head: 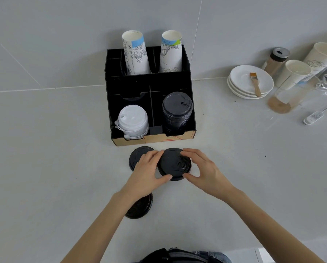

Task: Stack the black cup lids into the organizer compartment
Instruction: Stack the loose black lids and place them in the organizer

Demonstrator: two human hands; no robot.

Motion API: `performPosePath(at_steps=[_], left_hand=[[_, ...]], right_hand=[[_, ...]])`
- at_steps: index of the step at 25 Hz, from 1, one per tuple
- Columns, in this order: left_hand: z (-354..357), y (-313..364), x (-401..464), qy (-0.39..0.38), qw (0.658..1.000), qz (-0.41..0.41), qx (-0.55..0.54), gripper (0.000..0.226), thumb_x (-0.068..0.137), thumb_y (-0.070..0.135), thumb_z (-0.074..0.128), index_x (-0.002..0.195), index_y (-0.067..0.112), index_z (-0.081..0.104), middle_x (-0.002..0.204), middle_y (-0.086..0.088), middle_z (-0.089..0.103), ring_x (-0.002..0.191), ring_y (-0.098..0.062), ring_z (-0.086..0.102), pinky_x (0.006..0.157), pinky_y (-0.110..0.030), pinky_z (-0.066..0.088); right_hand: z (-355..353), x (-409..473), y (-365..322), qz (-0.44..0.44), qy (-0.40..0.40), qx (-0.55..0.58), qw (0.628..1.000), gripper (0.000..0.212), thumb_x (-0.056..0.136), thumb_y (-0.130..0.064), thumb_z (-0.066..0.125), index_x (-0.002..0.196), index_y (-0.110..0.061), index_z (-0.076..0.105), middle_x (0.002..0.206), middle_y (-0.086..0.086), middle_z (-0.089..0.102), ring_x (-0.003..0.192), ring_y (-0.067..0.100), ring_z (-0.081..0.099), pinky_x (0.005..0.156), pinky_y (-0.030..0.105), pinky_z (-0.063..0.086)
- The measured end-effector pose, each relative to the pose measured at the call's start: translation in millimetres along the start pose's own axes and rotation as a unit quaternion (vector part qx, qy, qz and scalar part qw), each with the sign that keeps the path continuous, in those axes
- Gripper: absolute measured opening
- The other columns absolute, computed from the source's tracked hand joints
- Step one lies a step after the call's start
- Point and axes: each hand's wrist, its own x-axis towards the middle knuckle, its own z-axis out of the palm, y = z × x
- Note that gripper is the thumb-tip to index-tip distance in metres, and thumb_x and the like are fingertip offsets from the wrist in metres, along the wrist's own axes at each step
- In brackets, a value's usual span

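A black organizer [188, 88] stands against the wall. Its front right compartment holds a tall stack of black lids [177, 111]; the front left one holds white lids [132, 120]. In front of it, on the counter, both hands grip one black lid [173, 164]: my left hand [147, 171] on its left edge, my right hand [202, 168] on its right edge. A second black lid [138, 154] lies to the left, partly under my left hand. A third black lid [139, 207] lies nearer me, half hidden by my left forearm.
Two stacks of paper cups [136, 54] stand in the organizer's back slots. At the right are white saucers [251, 82] with a brush, a shaker [276, 60], paper cups [295, 73], a plastic sleeve with brown powder [284, 101] and a small white device [313, 117].
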Motion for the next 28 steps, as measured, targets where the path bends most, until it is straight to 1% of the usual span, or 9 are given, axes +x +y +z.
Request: performPosePath(at_steps=[4,7,9,12,14,17,21,25,28], left_hand=[[-15.8,8.4,13.2,0.054,0.998,0.023,-0.024,0.07,0.075,0.035,0.065,0.134,0.02,0.029,0.132,0.0,0.037,0.121,-0.012,0.032,0.101,-0.023,0.023],[-28.3,13.2,23.5,0.079,0.996,0.037,-0.031,0.07,0.074,0.033,0.067,0.133,0.019,0.032,0.13,-0.001,0.039,0.119,-0.013,0.035,0.1,-0.023,0.025],[-36.3,16.0,31.3,0.091,0.994,0.044,-0.032,0.071,0.073,0.034,0.067,0.133,0.019,0.032,0.13,-0.002,0.039,0.116,-0.008,0.033,0.099,-0.021,0.025],[-47.6,22.1,45.7,0.112,0.992,0.055,-0.03,0.071,0.073,0.035,0.067,0.133,0.02,0.032,0.13,-0.001,0.039,0.111,-0.002,0.029,0.096,-0.02,0.025],[-54.3,26.2,57.0,0.12,0.991,0.053,-0.031,0.071,0.074,0.036,0.067,0.133,0.019,0.031,0.131,-0.002,0.038,0.112,-0.005,0.03,0.096,-0.02,0.024],[-61.8,31.0,73.6,0.131,0.99,0.05,-0.033,0.071,0.074,0.035,0.066,0.133,0.018,0.031,0.132,-0.004,0.038,0.12,-0.014,0.033,0.098,-0.021,0.023],[-66.8,34.5,96.4,0.142,0.989,0.039,-0.027,0.07,0.075,0.033,0.066,0.133,0.015,0.031,0.133,-0.007,0.037,0.123,-0.018,0.032,0.097,-0.019,0.022],[-64.1,36.3,117.7,0.146,0.989,0.024,-0.026,0.069,0.076,0.032,0.065,0.134,0.014,0.03,0.134,-0.007,0.036,0.123,-0.019,0.03,0.095,-0.018,0.021],[-59.9,33.9,126.6,0.141,0.989,0.012,-0.031,0.069,0.077,0.032,0.064,0.134,0.015,0.029,0.134,-0.007,0.036,0.124,-0.02,0.029,0.096,-0.021,0.023]], right_hand=[[-19.4,15.5,-10.6,-0.028,0.011,0.0,1.0,0.053,0.077,-0.008,0.063,0.125,-0.019,0.043,0.132,-0.002,0.044,0.119,0.014,0.041,0.101,0.02,0.032],[-32.9,27.5,-17.7,-0.049,0.02,-0.008,0.999,0.053,0.078,-0.008,0.063,0.125,-0.018,0.044,0.134,0.0,0.044,0.121,0.015,0.041,0.103,0.025,0.034],[-42.0,36.1,-21.7,-0.058,0.027,-0.012,0.998,0.053,0.078,-0.008,0.063,0.126,-0.019,0.044,0.135,0.0,0.044,0.122,0.015,0.04,0.104,0.026,0.035],[-54.3,49.2,-25.6,-0.073,0.042,-0.021,0.996,0.052,0.079,-0.008,0.062,0.126,-0.019,0.043,0.136,0.0,0.042,0.124,0.013,0.039,0.102,0.018,0.031],[-60.2,59.6,-27.2,-0.08,0.05,-0.028,0.995,0.052,0.079,-0.008,0.061,0.127,-0.018,0.042,0.138,0.001,0.041,0.125,0.012,0.037,0.101,0.015,0.028],[-66.2,76.2,-27.5,-0.076,0.064,-0.03,0.995,0.053,0.079,-0.008,0.061,0.127,-0.017,0.041,0.138,0.003,0.04,0.126,0.013,0.038,0.103,0.016,0.028],[-73.6,98.1,-23.4,-0.071,0.078,-0.026,0.994,0.054,0.078,-0.006,0.06,0.128,-0.015,0.041,0.136,0.005,0.041,0.119,0.011,0.042,0.098,0.003,0.027],[-78.7,116.3,-15.5,-0.052,0.083,-0.023,0.995,0.054,0.079,-0.004,0.058,0.128,-0.014,0.039,0.136,0.006,0.041,0.121,0.017,0.044,0.103,0.021,0.033],[-80.0,125.0,-9.1,-0.047,0.077,-0.024,0.996,0.055,0.078,-0.004,0.058,0.129,-0.014,0.039,0.136,0.006,0.042,0.121,0.017,0.044,0.103,0.021,0.032]])
